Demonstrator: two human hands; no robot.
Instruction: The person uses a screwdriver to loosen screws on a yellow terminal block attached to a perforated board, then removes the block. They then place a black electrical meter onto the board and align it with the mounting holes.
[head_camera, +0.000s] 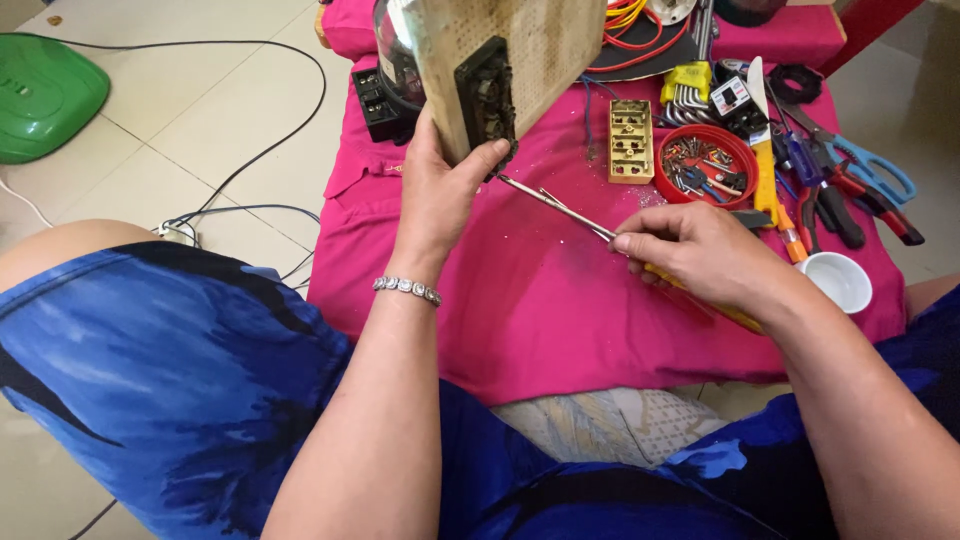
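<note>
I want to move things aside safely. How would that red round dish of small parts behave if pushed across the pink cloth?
The red dish looks shallow and light, so it would probably slide rather than tip. The pink cloth may drag and bunch. Its loose small parts could rattle or spill if jolted.

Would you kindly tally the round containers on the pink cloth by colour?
Red bowl of small parts: 1
White cup beside the right hand: 1
Total: 2
</note>
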